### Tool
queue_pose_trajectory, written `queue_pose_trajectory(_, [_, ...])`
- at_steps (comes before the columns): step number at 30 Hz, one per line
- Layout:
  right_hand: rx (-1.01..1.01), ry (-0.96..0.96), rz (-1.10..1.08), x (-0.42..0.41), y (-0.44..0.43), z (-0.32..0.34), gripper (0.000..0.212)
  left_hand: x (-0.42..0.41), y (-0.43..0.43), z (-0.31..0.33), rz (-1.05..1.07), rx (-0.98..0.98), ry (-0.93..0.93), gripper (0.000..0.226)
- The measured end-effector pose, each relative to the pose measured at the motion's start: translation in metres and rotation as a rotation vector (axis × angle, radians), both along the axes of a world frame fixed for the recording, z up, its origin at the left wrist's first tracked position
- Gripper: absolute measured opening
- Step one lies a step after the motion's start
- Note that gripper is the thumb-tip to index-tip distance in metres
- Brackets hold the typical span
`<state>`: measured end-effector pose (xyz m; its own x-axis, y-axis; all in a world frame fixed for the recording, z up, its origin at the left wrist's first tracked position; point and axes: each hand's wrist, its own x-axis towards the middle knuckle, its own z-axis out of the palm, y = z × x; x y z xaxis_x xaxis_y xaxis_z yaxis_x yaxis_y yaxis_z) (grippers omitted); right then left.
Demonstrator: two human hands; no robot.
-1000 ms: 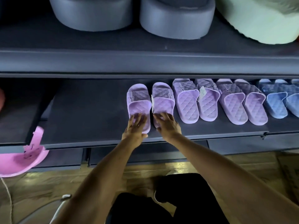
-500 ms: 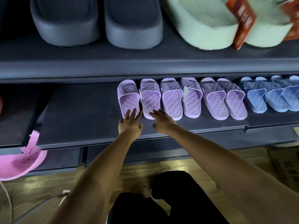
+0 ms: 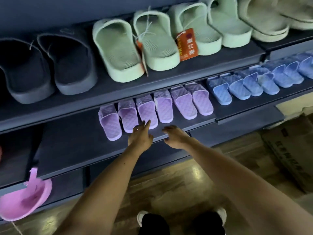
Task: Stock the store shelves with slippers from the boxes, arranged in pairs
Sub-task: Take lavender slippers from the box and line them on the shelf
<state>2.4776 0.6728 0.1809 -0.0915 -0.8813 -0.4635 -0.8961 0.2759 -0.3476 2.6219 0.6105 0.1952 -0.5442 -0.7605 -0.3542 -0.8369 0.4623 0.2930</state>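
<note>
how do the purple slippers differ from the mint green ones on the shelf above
The purple slippers are quilted; the mint green slippers have ribbed footbeds. The purple slippers have thin soles, the mint green slippers thick ones. Both are open slides set side by side, heels facing outward.

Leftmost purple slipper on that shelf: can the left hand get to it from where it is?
Probably yes. The left hand is open over the front of the shelf, just right of the leftmost purple slipper, with only bare shelf between them and nothing held.
</note>
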Motion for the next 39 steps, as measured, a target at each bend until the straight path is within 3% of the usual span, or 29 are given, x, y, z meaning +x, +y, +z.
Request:
queue_pose_trajectory(5, [-0.025,0.089,-0.035,-0.122,0.080,0.026,0.053,-0.120,0.054,0.031,-0.152,0.027,0.080,0.062])
queue_pose_trajectory(12, [-0.089,0.175,-0.337,-0.316,0.250,0.065,0.047,-0.359,0.188,0.057,-0.537,-0.028,0.196,0.053])
queue_pose_trajectory(18, [-0.058,0.174,-0.694,-0.412,0.389,0.070,0.035,-0.497,0.299,0.054,-1.014,-0.096,0.078,0.049])
queue_pose_trajectory(25, [-0.013,0.022,-1.021,-0.483,0.482,0.041,0.033,-0.612,0.371,0.024,-1.295,-0.177,-0.053,0.048])
queue_pose_trajectory(30, [0.116,-0.017,-1.093,-0.577,0.488,0.021,0.034,-0.725,0.375,-0.005,-1.331,-0.172,-0.075,0.044])
queue_pose_trajectory(34, [0.180,-0.106,-1.139,-0.646,0.484,0.010,0.037,-0.811,0.357,-0.029,-1.194,0.021,-0.179,0.041])
queue_pose_trajectory(39, [0.269,-0.202,-1.181,-0.717,0.476,-0.032,0.034,-0.875,0.332,-0.068,-1.159,0.098,-0.307,0.029])
